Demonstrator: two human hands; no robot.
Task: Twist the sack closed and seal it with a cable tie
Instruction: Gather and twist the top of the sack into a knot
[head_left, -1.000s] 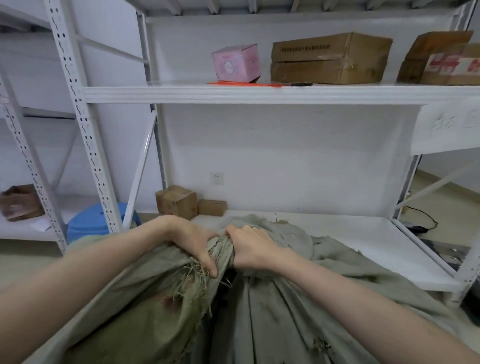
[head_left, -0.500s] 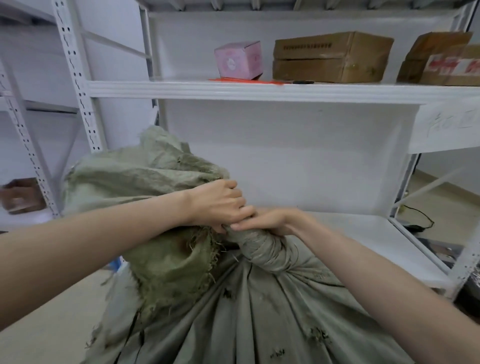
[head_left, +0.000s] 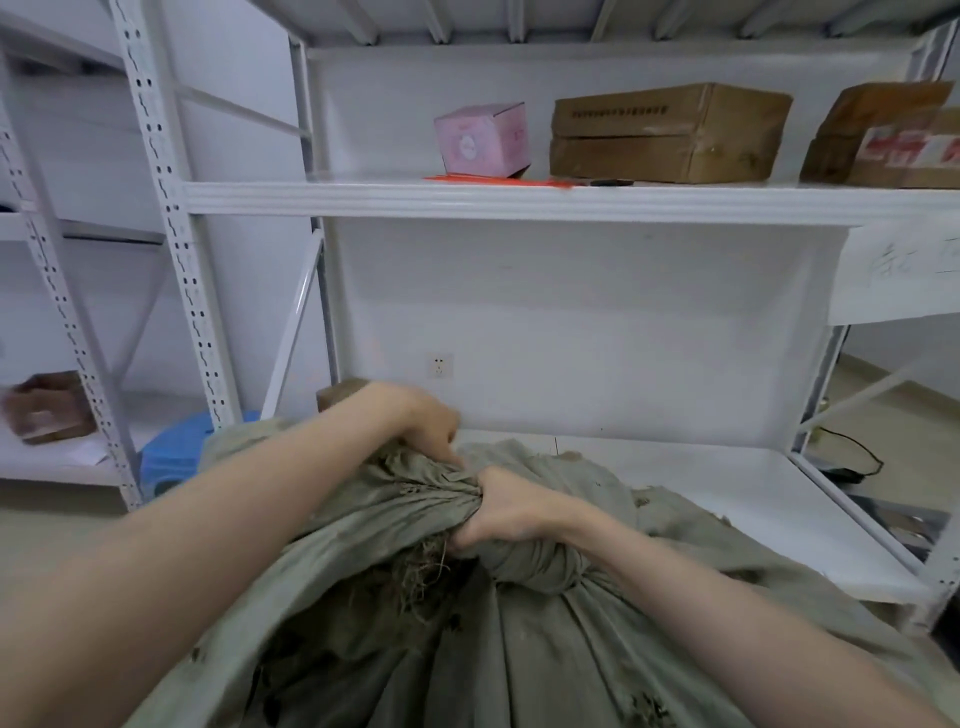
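Note:
A dirty grey-green woven sack (head_left: 519, 649) fills the bottom of the head view, its cloth gathered into a twisted neck at the middle. My right hand (head_left: 504, 512) grips that twisted neck just above a thick knot-like coil. My left hand (head_left: 421, 421) grips the loose frayed mouth of the sack, which lies folded down away from me and to the left. Frayed threads hang below the two hands. No cable tie is visible.
A white metal rack (head_left: 519, 200) stands close in front; its upper shelf holds a pink box (head_left: 483, 137) and brown cartons (head_left: 670, 135). The low shelf (head_left: 701, 493) lies behind the sack. A blue stool (head_left: 176, 452) stands at the left, cables on the floor at the right.
The sack's loose top, raised high at the left half a second ago, now lies folded down. My left hand moved down and forward with it. My right hand keeps its hold on the twisted neck.

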